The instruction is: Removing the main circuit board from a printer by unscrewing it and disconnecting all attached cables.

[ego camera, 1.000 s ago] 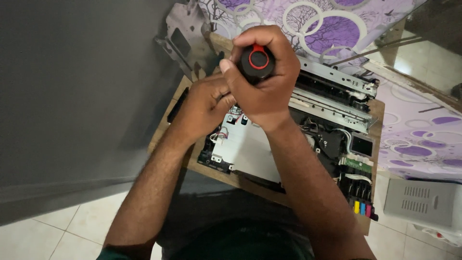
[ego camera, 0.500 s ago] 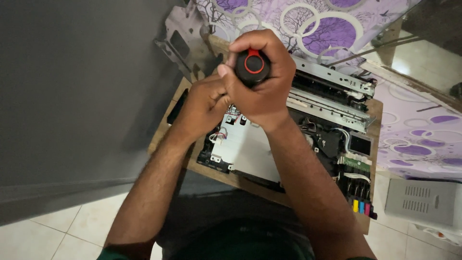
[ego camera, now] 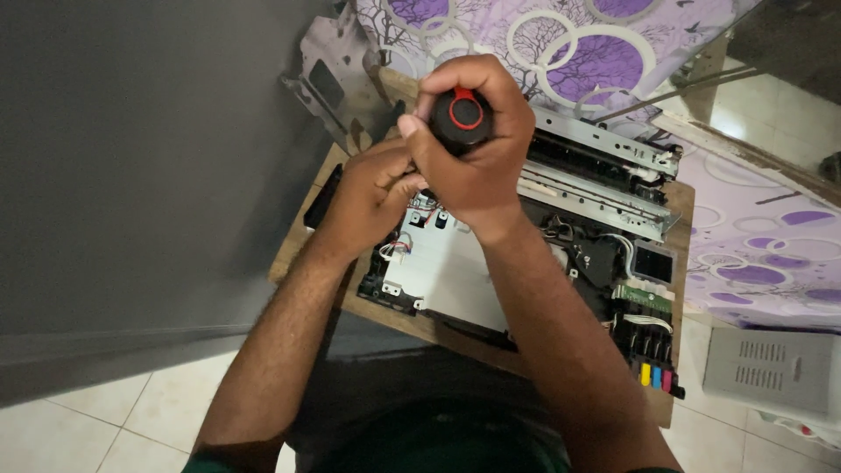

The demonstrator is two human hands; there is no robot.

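From the head camera, my right hand (ego camera: 477, 153) is closed tight around the black screwdriver handle with the red ring (ego camera: 461, 118), the shaft pointing straight down into the opened printer (ego camera: 526, 263) on the wooden table (ego camera: 302, 254). My left hand (ego camera: 372, 188) is curled low beside it, fingertips pinched near the shaft — the tip itself is hidden. To do this well I judge I should keep the handle upright over the screw, press down firmly, and turn slowly — a tilt could let the tip slip onto the grey metal plate (ego camera: 447, 271).
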